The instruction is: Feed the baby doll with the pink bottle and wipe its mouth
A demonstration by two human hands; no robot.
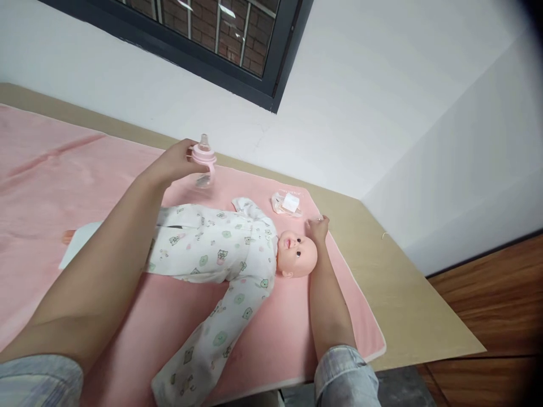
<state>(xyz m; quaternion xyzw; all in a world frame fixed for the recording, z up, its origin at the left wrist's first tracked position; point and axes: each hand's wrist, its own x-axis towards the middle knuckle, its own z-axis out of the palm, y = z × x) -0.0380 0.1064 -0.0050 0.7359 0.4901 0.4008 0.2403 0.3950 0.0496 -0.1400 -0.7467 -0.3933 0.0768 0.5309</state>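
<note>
My left hand (180, 155) is closed round a baby bottle (203, 154) with pink handles and a clear teat, held upright over the far side of the pink blanket (271, 333). A baby doll (224, 240) in a white printed sleepsuit lies face up below it, head to the right. Beyond the doll's head, my right hand (319, 228) is closed near the blanket's right edge. Something small and clear shows at its fingers, too indistinct to name. Just left of that hand lies a crumpled clear plastic packet (289, 203) with a white label.
The blanket covers most of a tan table (394, 305), whose bare right end sticks out. A white wall (331, 113) with a dark-framed window (271, 93) stands behind. Wooden panelling (500, 288) is at the lower right.
</note>
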